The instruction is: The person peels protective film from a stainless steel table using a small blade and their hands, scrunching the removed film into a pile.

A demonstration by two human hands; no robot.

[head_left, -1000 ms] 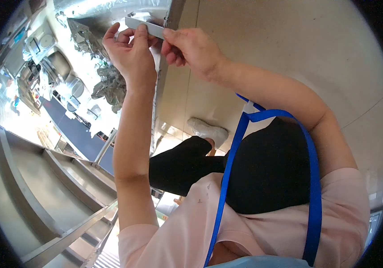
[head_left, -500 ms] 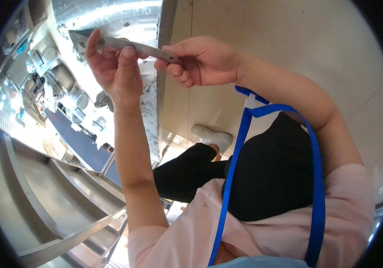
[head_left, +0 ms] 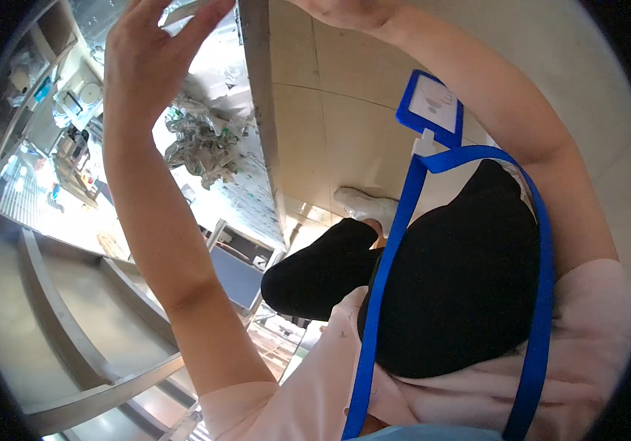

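Observation:
My left hand is raised at the top left, over a metal-topped bench. A flat grey metal tool shows between its thumb and fingers, with most of its length hidden or out of frame. The fingertips are cut off by the top edge. My right hand is at the top middle, past the bench's edge. Its fingers lie beyond the frame, so whether it touches the tool cannot be seen. Below my left hand, a heap of crumpled clear plastic lies on the bench.
A metal rack with curved-looking bars fills the lower left. A blue-framed badge hangs from a blue lanyard near my right forearm. My white shoe rests on the tiled floor beside the bench.
Both hands have moved up towards the top edge, taking the metal tool mostly out of view. The plastic heap now shows on the bench, and the badge has swung into sight.

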